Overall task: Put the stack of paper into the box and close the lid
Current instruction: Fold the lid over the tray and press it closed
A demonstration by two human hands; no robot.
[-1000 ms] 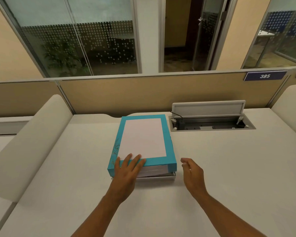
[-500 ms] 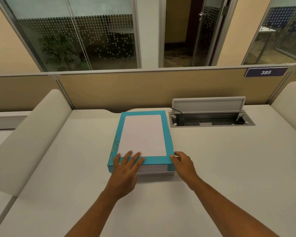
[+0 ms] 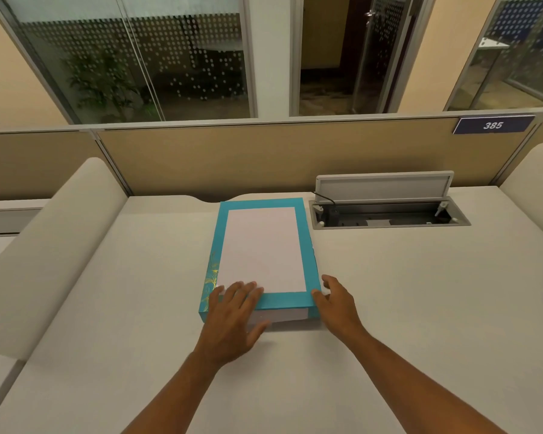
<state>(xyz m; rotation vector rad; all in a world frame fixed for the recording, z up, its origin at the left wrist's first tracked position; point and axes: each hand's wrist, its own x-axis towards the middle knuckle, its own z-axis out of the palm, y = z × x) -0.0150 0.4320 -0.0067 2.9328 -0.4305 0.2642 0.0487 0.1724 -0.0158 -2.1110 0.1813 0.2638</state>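
A flat teal box [image 3: 308, 245] with a white panel on its lid [image 3: 262, 249] lies in the middle of the white desk [image 3: 420, 308]. The lid sits on the box; a pale strip shows under its near edge. My left hand [image 3: 237, 311] lies flat with spread fingers on the lid's near left corner. My right hand [image 3: 337, 303] touches the near right corner, thumb on the lid's edge and fingers along the side. The stack of paper is hidden, apart perhaps from that pale strip.
An open cable hatch [image 3: 386, 211] with a raised grey flap is sunk into the desk right of the box. Beige partition panels [image 3: 264, 158] run along the back. Rounded white dividers [image 3: 54, 245] flank the desk on the left and the far right.
My right hand came in from the open desk to the box's near right corner. My left hand stayed flat on the lid. The gap under the lid's near edge looks smaller.
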